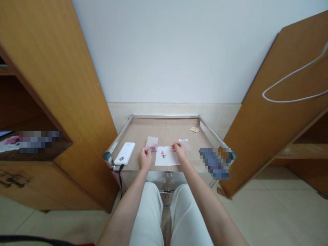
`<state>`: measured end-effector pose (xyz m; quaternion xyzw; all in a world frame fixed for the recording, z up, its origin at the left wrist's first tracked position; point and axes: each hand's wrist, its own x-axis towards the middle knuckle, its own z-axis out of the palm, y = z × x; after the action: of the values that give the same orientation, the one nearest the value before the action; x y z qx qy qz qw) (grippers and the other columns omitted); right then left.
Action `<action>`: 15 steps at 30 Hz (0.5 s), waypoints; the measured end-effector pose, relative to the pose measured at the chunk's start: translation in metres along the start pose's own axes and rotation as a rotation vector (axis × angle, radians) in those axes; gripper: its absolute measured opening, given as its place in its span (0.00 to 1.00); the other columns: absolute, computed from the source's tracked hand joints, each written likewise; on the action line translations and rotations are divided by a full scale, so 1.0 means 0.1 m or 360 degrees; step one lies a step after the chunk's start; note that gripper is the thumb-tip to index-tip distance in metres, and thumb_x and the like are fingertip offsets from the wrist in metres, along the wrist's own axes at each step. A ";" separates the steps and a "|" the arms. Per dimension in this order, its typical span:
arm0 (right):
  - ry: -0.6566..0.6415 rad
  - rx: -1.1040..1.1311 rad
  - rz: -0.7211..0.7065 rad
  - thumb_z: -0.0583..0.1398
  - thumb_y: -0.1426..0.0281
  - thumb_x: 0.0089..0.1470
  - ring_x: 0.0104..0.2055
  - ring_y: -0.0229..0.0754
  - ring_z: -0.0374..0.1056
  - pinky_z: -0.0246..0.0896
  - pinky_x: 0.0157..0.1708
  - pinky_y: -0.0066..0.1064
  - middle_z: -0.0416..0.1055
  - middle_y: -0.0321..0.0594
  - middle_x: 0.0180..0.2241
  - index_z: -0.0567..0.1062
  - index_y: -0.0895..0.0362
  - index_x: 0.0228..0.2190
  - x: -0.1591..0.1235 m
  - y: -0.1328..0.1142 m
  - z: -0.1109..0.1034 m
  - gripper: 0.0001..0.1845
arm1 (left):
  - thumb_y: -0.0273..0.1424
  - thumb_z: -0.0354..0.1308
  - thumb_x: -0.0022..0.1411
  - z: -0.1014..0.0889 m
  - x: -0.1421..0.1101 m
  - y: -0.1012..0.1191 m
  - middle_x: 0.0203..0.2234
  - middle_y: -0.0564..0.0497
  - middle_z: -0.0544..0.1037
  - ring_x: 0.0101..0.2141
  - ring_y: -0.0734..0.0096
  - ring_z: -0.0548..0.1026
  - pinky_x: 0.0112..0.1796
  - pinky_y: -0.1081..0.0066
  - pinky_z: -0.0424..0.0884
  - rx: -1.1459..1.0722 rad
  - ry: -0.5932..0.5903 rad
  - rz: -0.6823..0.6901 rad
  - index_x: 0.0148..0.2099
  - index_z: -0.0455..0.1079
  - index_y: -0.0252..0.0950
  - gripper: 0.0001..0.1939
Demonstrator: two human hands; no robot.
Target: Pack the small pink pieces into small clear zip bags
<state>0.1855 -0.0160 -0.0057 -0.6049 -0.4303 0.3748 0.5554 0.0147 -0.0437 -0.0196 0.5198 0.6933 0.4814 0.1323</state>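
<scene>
A white tissue-like sheet (167, 162) lies near the front of the small table, with several small pink pieces (163, 153) and a brownish one on it. Just left of it rests a clear plastic bag (153, 140) holding more pink pieces. My left hand (145, 158) is beside the bag's lower corner, its fingers curled closed; whatever they may hold is hidden. Over the sheet's right edge is my right hand (179, 149), fingers slightly apart and pointing left, with nothing visible in them. Behind it lies a clear, flat plastic bag (187, 145).
A white power bank (125, 153) with a black cable sits at the table's left. A small tan card (194, 129) lies far right, and a blurred-out item (214, 164) front right. Metal rails (165, 116) edge the tabletop. Wooden cabinets flank it.
</scene>
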 end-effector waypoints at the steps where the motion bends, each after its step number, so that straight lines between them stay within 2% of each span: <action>1: 0.0071 -0.0339 -0.0171 0.51 0.73 0.44 0.34 0.43 0.67 0.60 0.33 0.33 0.70 0.47 0.31 0.67 0.60 0.29 0.02 -0.01 -0.06 0.08 | 0.33 0.43 0.53 0.00 0.00 0.00 0.17 0.55 0.65 0.22 0.75 0.64 0.25 0.76 0.58 0.0001 -0.0004 0.0011 0.22 0.55 0.38 0.09; 3: 0.0155 -0.1040 -0.0396 0.51 0.74 0.44 0.42 0.46 0.63 0.55 0.40 0.37 0.68 0.51 0.37 0.67 0.61 0.33 0.04 -0.02 -0.18 0.12 | 0.33 0.43 0.53 -0.01 0.00 0.01 0.17 0.55 0.64 0.21 0.75 0.64 0.25 0.76 0.58 0.0003 -0.0013 0.0025 0.22 0.54 0.38 0.09; 6: 0.0212 -0.1702 -0.0361 0.50 0.73 0.46 0.43 0.50 0.61 0.50 0.41 0.41 0.65 0.57 0.38 0.65 0.65 0.38 0.03 0.00 -0.33 0.15 | 0.33 0.44 0.52 -0.01 0.00 0.03 0.17 0.55 0.64 0.22 0.74 0.65 0.25 0.75 0.58 0.0015 -0.0018 0.0037 0.22 0.54 0.38 0.09; 9: 0.0193 -0.1917 -0.0349 0.49 0.72 0.49 0.41 0.50 0.63 0.51 0.38 0.39 0.66 0.59 0.36 0.64 0.67 0.38 0.03 0.04 -0.40 0.15 | 0.33 0.44 0.52 -0.01 -0.01 0.04 0.17 0.54 0.66 0.22 0.74 0.65 0.26 0.75 0.59 0.0028 -0.0031 0.0042 0.22 0.55 0.38 0.08; 15: 0.0148 -0.1953 -0.0344 0.47 0.75 0.49 0.36 0.47 0.66 0.52 0.35 0.34 0.68 0.56 0.33 0.66 0.66 0.37 0.13 0.04 -0.46 0.14 | 0.33 0.44 0.52 0.00 0.00 0.03 0.18 0.53 0.68 0.23 0.73 0.67 0.26 0.75 0.60 0.0040 -0.0091 0.0030 0.23 0.58 0.37 0.08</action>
<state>0.2330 -0.0203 -0.0048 -0.7825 -0.6014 -0.0255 0.1596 0.0163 -0.0435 -0.0174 0.5414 0.6902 0.4589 0.1410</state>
